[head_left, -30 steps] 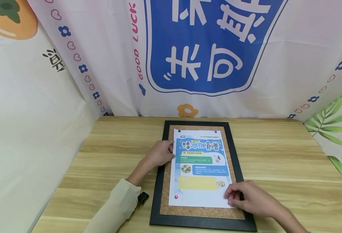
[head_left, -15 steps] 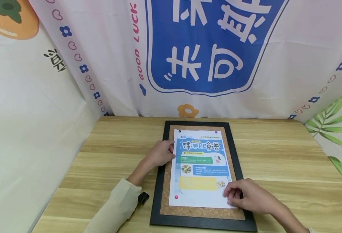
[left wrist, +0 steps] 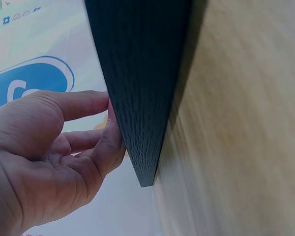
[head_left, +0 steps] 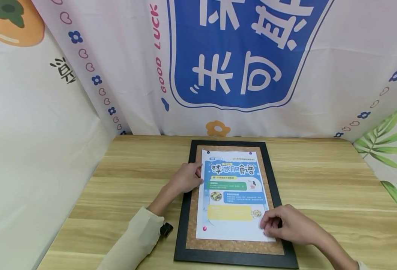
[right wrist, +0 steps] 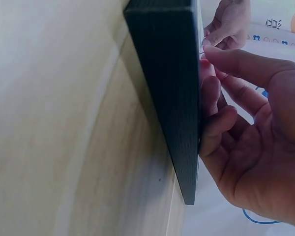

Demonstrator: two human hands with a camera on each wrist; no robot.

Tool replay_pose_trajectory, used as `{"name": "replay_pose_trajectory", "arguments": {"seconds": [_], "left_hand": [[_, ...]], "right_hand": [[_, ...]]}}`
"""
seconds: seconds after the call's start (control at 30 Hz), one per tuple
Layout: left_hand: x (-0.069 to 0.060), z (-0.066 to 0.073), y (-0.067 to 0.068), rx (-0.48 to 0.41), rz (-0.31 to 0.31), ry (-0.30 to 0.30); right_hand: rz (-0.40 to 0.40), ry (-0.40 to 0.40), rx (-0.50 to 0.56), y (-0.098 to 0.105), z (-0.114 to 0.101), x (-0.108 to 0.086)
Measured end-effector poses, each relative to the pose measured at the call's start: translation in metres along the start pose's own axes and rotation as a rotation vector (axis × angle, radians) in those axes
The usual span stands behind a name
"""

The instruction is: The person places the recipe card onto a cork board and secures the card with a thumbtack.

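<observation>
A printed poster [head_left: 233, 195] lies on a cork board [head_left: 235, 246] with a black frame [head_left: 235, 259]. Dark push pins mark its two top corners, and a pink push pin [head_left: 204, 228] sits at the lower left. My left hand [head_left: 186, 177] reaches over the frame's left side and rests its thumb and fingertips on the poster's left edge. At the lower right corner my right hand [head_left: 284, 225] has thumb and index finger together. In the right wrist view, a thin needle shows by the right hand's thumb tip [right wrist: 214, 53], apparently a push pin, its head largely hidden.
The board lies on a wood-grain table [head_left: 134, 168]. A white printed cloth [head_left: 137, 75] hangs behind the table's far edge, and pale cloth walls stand at both sides. A black strap piece [head_left: 166, 229] is at the left sleeve's cuff.
My right hand shifts slightly up at the poster's lower right corner, its wrist turning a little. The left hand, poster and board stay in place.
</observation>
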State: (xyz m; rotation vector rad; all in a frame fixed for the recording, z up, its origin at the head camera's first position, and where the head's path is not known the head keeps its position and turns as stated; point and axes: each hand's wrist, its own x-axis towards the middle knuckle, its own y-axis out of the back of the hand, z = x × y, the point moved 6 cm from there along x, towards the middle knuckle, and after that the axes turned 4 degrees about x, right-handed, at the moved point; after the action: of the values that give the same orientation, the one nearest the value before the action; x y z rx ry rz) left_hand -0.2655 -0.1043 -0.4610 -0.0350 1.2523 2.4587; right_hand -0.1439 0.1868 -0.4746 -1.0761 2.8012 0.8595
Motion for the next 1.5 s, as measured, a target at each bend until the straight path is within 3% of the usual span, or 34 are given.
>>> {"name": "replay_pose_trajectory", "arguments": {"seconds": [0.53, 1.07, 1.5], "left_hand": [[-0.0001, -0.0004, 0.0004, -0.002, -0.001, 0.007], [-0.0005, 0.0020, 0.0013, -0.001, 0.000, 0.000], [0.0014, 0.0003, 0.0011, 0.023, -0.002, -0.009]], "right_hand": [[0.017, 0.018, 0.004, 0.0022, 0.0006, 0.0025], [0.012, -0.036, 0.023, 0.0039, 0.0000, 0.0033], [0.022, -0.039, -0.028, 0.0029, -0.0016, 0.0055]]}}
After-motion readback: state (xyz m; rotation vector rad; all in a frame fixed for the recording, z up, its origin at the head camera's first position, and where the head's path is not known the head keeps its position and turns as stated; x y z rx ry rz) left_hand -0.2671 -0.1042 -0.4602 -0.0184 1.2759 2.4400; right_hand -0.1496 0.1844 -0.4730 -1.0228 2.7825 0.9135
